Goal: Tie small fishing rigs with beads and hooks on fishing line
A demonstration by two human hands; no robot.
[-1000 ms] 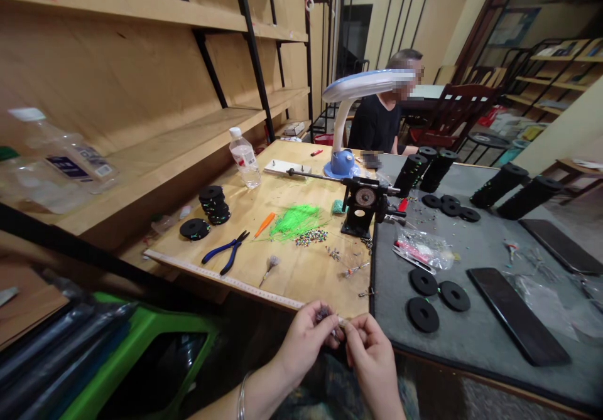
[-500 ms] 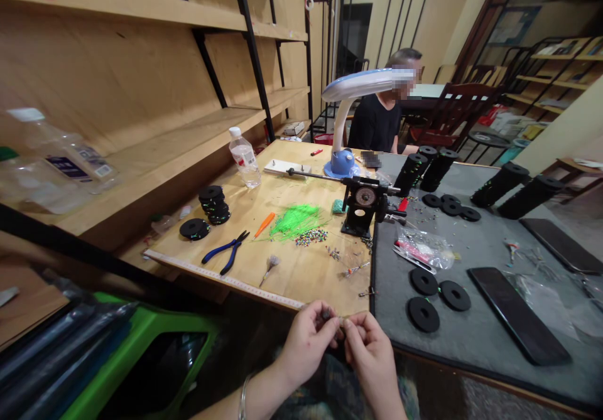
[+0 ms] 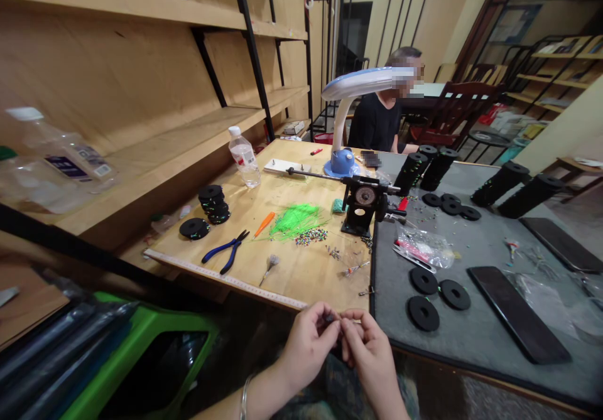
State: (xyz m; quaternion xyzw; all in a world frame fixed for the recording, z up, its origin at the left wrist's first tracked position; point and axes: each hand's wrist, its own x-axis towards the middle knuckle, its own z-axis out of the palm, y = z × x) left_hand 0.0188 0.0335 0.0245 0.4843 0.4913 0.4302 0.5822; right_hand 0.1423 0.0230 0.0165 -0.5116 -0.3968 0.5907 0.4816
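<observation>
At the worktop's [image 3: 301, 272] six o'clock, left hand [image 3: 307, 339] pinches a small dark piece [image 3: 331, 317], long axis hidden; right hand [image 3: 370, 348], at its four o'clock, fingertips close by, grip unclear.

Two hands [image 3: 309, 339]; one seated person [image 3: 374, 125]; one desk lamp [image 3: 340, 125]; one blue-handled pliers [image 3: 237, 242]; one orange tool [image 3: 264, 223]; three plastic bottles [image 3: 245, 161]; two flat black slabs [image 3: 518, 314]; five tall black stacks [image 3: 530, 197].

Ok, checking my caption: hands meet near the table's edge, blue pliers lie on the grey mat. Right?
No: the head view shows the blue pliers on the wooden tabletop, not the grey mat. Left hand and right hand do meet near the table's edge.
</observation>
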